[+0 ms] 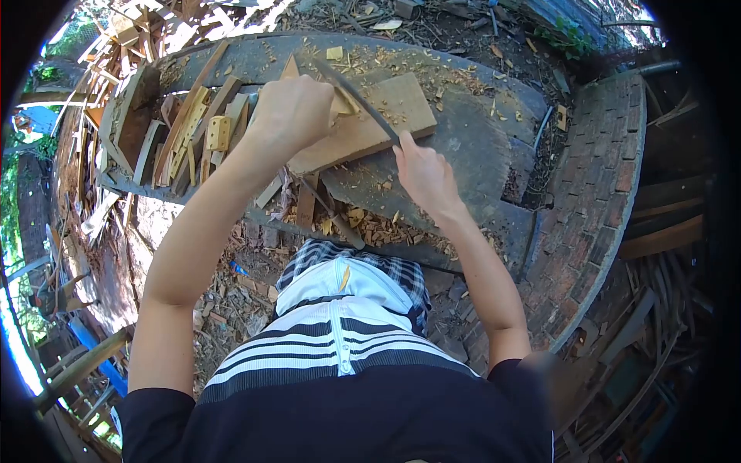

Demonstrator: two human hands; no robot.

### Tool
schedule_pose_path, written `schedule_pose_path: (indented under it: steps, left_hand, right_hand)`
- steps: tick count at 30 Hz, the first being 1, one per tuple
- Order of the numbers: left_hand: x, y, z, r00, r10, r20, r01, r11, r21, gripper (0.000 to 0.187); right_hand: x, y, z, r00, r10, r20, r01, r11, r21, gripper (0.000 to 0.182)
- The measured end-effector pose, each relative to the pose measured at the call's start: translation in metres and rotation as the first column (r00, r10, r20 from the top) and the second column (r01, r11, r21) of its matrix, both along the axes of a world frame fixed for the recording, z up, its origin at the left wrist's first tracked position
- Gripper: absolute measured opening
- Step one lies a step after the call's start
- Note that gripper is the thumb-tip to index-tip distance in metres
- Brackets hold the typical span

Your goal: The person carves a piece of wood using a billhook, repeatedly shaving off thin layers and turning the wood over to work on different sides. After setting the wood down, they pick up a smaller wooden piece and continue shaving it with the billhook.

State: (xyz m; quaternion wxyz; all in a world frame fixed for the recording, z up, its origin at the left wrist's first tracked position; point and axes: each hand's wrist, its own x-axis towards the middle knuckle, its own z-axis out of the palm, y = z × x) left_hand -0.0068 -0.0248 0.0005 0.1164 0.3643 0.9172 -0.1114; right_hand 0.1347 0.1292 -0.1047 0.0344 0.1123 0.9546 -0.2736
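My right hand (427,176) is closed round the near end of a long dark-bladed knife (364,106), which slants up and to the left over a thick wooden block (401,104). Closed in a fist, my left hand (297,109) grips a pale piece of wood (345,103) above the left part of the block. The blade runs right alongside this piece. A pointed wood tip (290,68) shows just beyond my left knuckles. Most of what lies inside the left fist is hidden.
The block lies on a worn, shaving-strewn work table (478,154). Wooden strips and offcuts (197,131) stand crowded at the left. A thin tool with a wooden handle (347,231) lies by the near edge. A low brick wall (594,170) curves along the right.
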Motion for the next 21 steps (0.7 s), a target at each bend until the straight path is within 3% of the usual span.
schedule_pose_path:
  steps: [2,4,5,7,8,10,12,15,17,21]
  left_hand:
    - [-0.002,-0.002,0.001,1.000,-0.013,0.003,0.013,1.000,0.012,0.031]
    - [-0.002,-0.004,-0.001,0.999,-0.050,-0.008,0.050,0.999,-0.002,0.031]
    - [-0.004,-0.005,0.000,0.997,-0.067,-0.035,0.067,0.998,-0.011,0.032]
    - [-0.005,-0.003,0.002,0.997,-0.071,-0.032,0.070,0.997,-0.017,0.033]
    - [-0.005,-0.002,0.003,0.998,-0.063,-0.027,0.062,0.998,-0.019,0.033]
    - [-0.006,-0.005,0.002,0.997,-0.067,-0.033,0.067,0.998,-0.020,0.033]
    - [-0.008,-0.007,0.002,0.997,-0.071,-0.027,0.070,0.997,-0.029,0.033]
    - [-0.006,-0.005,-0.002,0.993,-0.099,-0.060,0.099,0.995,0.000,0.033]
    - [-0.008,-0.002,-0.001,0.991,-0.105,-0.081,0.106,0.994,0.001,0.034]
    - [-0.010,0.005,0.005,0.992,-0.124,-0.030,0.121,0.989,-0.091,0.035]
  right_hand:
    - [-0.002,-0.002,0.027,0.999,-0.016,-0.040,0.014,0.999,-0.048,0.020]
    - [-0.004,-0.009,0.047,0.914,-0.080,-0.397,0.032,0.992,-0.125,0.014]
    - [-0.005,-0.010,0.045,0.913,-0.092,-0.398,0.045,0.991,-0.126,0.014]
    - [-0.007,-0.011,0.034,0.977,-0.044,-0.210,0.021,0.994,-0.111,0.013]
    - [-0.008,-0.006,0.018,0.974,-0.053,-0.220,0.031,0.994,-0.104,0.013]
    - [-0.012,0.003,-0.015,0.998,-0.012,0.061,0.014,0.999,-0.030,0.015]
    - [-0.014,0.007,-0.019,1.000,-0.012,0.027,0.013,1.000,-0.029,0.014]
    - [-0.018,0.000,0.022,1.000,-0.011,-0.018,0.009,0.997,-0.073,0.017]
    - [-0.018,-0.008,0.050,0.976,-0.038,-0.212,0.006,0.988,-0.152,0.011]
    - [-0.022,-0.004,0.028,0.991,-0.005,-0.136,-0.015,0.989,-0.145,0.025]
